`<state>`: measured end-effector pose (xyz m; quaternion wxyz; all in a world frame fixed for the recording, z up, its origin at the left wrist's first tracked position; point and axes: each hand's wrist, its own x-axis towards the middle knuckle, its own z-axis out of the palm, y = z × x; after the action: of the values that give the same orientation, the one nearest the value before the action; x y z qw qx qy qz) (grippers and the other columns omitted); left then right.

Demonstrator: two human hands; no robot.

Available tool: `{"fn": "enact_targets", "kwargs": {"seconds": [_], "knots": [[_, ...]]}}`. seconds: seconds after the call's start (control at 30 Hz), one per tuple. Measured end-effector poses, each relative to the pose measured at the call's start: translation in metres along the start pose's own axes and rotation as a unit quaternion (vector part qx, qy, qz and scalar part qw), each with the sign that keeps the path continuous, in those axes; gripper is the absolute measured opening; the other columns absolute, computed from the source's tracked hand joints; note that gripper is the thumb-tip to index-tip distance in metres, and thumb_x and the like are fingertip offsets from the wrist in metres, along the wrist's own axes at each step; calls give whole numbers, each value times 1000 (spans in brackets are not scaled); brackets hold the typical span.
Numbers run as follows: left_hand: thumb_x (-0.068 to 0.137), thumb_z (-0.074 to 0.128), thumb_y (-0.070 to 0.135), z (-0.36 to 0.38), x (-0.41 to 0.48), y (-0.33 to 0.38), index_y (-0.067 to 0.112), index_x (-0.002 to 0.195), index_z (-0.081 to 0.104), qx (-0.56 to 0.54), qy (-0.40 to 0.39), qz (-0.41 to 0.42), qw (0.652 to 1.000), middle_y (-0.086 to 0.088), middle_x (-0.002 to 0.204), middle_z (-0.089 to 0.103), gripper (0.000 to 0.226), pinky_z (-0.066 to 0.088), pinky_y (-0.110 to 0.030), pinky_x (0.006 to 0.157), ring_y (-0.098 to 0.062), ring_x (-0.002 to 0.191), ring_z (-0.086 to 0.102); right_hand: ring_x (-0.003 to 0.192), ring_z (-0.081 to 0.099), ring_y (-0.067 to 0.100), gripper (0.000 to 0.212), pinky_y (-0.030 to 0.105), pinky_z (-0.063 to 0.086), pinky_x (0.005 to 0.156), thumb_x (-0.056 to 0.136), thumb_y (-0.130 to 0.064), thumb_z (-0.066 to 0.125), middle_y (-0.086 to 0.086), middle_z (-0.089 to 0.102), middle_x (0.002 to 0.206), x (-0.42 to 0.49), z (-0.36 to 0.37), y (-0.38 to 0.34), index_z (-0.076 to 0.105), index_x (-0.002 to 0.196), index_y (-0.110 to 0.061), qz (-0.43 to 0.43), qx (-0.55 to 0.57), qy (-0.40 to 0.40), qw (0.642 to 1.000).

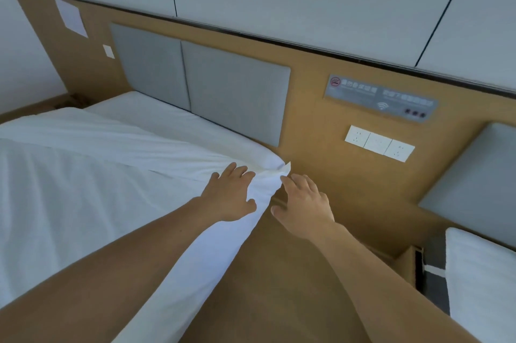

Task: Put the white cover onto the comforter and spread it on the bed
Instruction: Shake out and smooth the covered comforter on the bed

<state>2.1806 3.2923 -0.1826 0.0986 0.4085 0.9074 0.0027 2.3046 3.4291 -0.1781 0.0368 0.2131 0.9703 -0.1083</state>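
The white covered comforter (92, 192) lies spread over the bed (178, 125), its top edge a little short of the headboard. My left hand (230, 194) rests flat on the comforter's near top corner with the fingers spread and straight. My right hand (303, 203) hovers just off the bed's side by that same corner, fingers relaxed and spread, the fingertips at the corner's folded tip (283, 172). I cannot tell whether they touch the cloth. Neither hand holds anything.
A wooden headboard wall (315, 91) with grey padded panels (195, 83) runs behind the bed. A sign (381, 97) and wall sockets (379, 143) sit to the right. A second bed (480, 281) stands at the right edge. Brown floor (279, 287) lies between the beds.
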Motion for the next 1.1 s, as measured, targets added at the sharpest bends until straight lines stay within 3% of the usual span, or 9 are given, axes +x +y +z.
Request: {"fn": "enact_targets", "kwargs": {"seconds": [0.3, 0.5, 0.73, 0.87, 1.1], "knots": [[97, 46, 45, 15, 115, 0, 19, 156, 16, -45, -50, -99, 993, -1, 165, 12, 71, 19, -49, 119, -24, 153, 3, 152, 7, 25, 73, 48, 28, 117, 98, -48, 47, 3, 11, 165, 150, -6, 63, 13, 158, -24, -86, -27, -64, 994], [95, 48, 44, 42, 195, -51, 18, 154, 21, -81, -68, -156, 982, -1, 161, 23, 70, 25, -48, 116, -24, 149, 18, 153, 6, 25, 74, 48, 28, 117, 98, -50, 46, 4, 11, 165, 258, 44, 55, 12, 158, -22, -129, -40, -140, 981], [95, 49, 44, 81, 258, -90, 16, 153, 26, -138, -152, -219, 954, -2, 157, 30, 68, 30, -46, 114, -23, 145, 26, 152, 8, 26, 76, 50, 24, 116, 98, -48, 50, 3, 12, 165, 363, 105, 54, 11, 158, -22, -138, -45, -247, 958], [95, 49, 45, 100, 275, -100, 18, 155, 23, -184, -183, -289, 921, -1, 161, 25, 71, 29, -44, 115, -22, 147, 23, 150, 13, 27, 84, 47, 29, 113, 94, -45, 56, 5, 16, 163, 407, 143, 63, 7, 157, -20, -172, -60, -292, 939], [96, 50, 45, 135, 298, -84, 24, 156, 22, -340, -185, -454, 803, 1, 161, 26, 69, 36, -40, 112, -23, 141, 36, 143, 25, 31, 105, 46, 35, 107, 84, -51, 66, 8, 22, 156, 458, 202, 90, -1, 157, -19, -246, -151, -340, 895]]}}
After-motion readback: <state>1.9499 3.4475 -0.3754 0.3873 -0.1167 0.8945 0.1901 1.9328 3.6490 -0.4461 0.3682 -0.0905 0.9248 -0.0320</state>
